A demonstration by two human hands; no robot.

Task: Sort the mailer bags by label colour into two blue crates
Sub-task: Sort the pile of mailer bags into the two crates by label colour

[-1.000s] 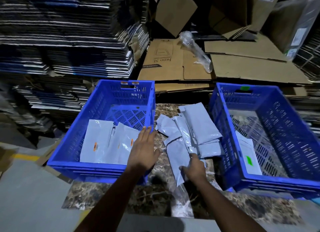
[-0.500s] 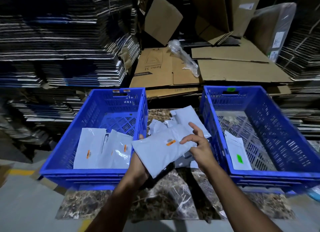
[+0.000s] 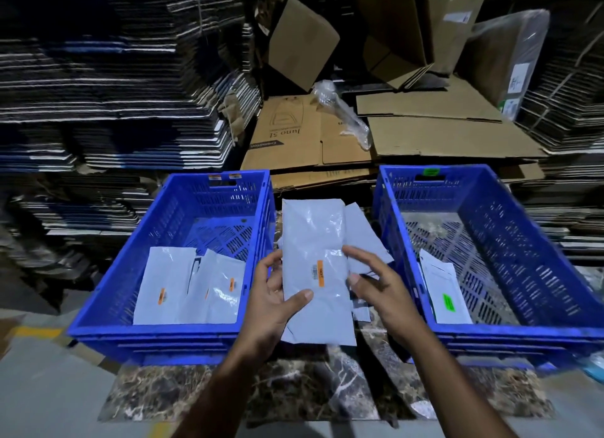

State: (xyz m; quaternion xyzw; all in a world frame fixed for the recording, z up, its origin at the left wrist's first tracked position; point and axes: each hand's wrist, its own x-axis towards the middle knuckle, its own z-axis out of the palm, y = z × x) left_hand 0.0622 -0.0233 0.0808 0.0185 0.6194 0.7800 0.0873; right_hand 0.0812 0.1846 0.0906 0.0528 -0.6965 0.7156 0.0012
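Stacks of flattened cardboard wall in a warehouse floor where two blue crates sit on a marbled slab, and we stand between them, mid-sort. The left crate, tagged orange at its far rim, already holds grey mailer bags with orange labels; the right crate, tagged green, holds one bag with a green label. Between the crates lies the unsorted pile, partly hidden. Above it we hold up a single grey mailer bag, label side toward us, its orange label plain to read. Our left hand grips the bag's lower left edge, thumb curled across the face and fingers behind. Our right hand steadies the right edge, its fingers lightly curled against the plastic; how firmly it pinches we cannot tell. The step in hand appears to be reading the colour. We judge the next move calls for carrying this bag left over the rim and dropping it onto the orange-labelled bags, then reaching back to the pile.
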